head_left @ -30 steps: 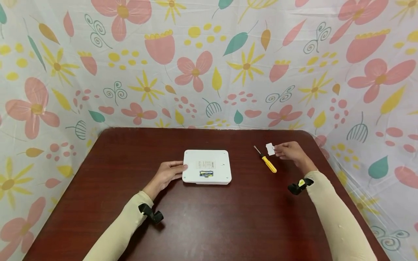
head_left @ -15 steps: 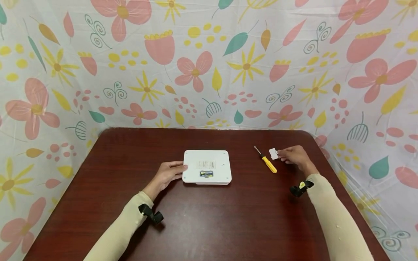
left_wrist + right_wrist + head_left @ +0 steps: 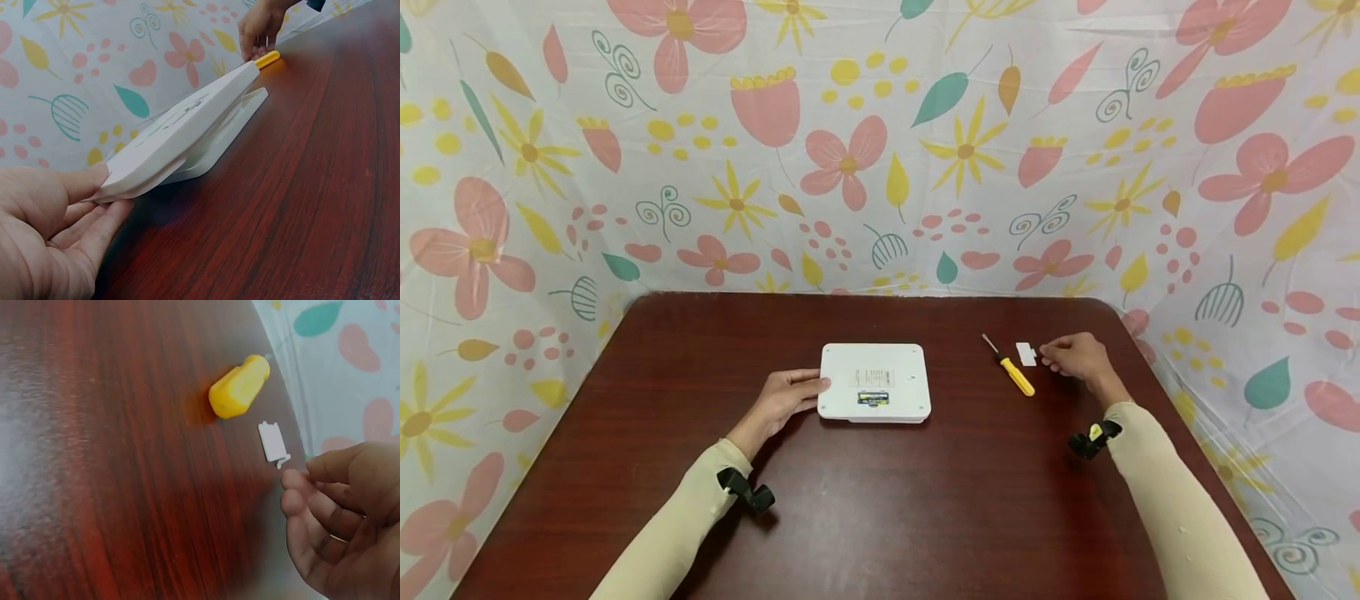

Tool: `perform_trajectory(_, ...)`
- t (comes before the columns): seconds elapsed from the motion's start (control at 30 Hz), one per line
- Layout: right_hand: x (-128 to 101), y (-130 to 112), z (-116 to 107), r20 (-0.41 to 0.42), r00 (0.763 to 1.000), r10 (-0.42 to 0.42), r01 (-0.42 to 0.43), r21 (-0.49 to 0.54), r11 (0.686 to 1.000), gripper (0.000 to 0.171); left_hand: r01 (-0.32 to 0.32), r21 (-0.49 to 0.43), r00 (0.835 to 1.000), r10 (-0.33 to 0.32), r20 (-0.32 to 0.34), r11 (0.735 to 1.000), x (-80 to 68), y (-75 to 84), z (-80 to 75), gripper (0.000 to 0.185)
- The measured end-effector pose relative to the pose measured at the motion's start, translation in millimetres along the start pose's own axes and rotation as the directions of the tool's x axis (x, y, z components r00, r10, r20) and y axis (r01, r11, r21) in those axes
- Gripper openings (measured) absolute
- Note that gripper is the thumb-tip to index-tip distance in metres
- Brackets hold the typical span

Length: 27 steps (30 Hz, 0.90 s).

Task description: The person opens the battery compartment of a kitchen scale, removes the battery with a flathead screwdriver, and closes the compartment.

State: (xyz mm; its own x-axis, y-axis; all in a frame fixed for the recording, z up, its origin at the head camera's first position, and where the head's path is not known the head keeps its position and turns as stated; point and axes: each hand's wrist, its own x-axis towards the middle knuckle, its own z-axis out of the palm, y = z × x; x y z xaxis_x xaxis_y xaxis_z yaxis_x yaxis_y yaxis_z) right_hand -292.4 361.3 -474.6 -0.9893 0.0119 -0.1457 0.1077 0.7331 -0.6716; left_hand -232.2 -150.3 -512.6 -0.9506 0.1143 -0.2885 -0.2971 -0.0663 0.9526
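Observation:
A white flat rectangular device [image 3: 874, 358] with rounded corners lies underside up on the table, its label and exposed batteries [image 3: 873, 399] facing up. My left hand [image 3: 784, 398] pinches its left edge, thumb on top and fingers beneath; in the left wrist view that device [image 3: 181, 134] is seen edge-on. A small white battery cover [image 3: 1026, 354] with a tab lies right of a yellow-handled screwdriver [image 3: 1017, 377]. Just right of the cover, my right hand [image 3: 1078, 360] has loosely bent fingers with nothing between them. In the right wrist view a small gap separates its fingertips from the battery cover [image 3: 272, 442].
The dark reddish-brown wooden table [image 3: 880, 517] reaches back to a flower-printed cloth [image 3: 850, 225], which also runs along both sides. Black straps with small mounts [image 3: 752, 492] sit around both wrists over beige sleeves.
My right hand drew the battery cover slightly right and down onto the table, then let go of it and moved slightly away. My left hand stays on the device, which has not moved.

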Motion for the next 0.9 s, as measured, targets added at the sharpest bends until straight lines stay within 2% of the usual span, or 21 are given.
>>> perform_trajectory(0.17,-8.0,-8.0,4.1,-0.026,0.997,-0.070,0.067,-0.100,0.993,0.036,-0.002,-0.005,1.000,0.002,-0.006,1.000,2.8,-1.6,-0.1,0.044)
perform_trajectory(0.4,-23.2,-21.9,19.8,-0.051,0.981,-0.189,0.168,-0.274,0.947,0.038,0.009,-0.008,1.000,-0.009,-0.011,1.000,3.9,-3.5,-0.5,0.045)
perform_trajectory(0.7,-28.7,-36.5,40.8,-0.028,0.978,-0.205,0.180,-0.372,0.911,0.053,0.005,-0.013,1.000,-0.005,-0.012,1.000,3.1,-3.9,-0.7,0.044)
perform_trajectory(0.9,-26.4,-37.5,45.7,0.002,0.985,-0.173,0.159,-0.401,0.902,0.051,0.006,-0.005,1.000,-0.006,-0.011,1.000,2.7,-2.9,0.4,0.041)
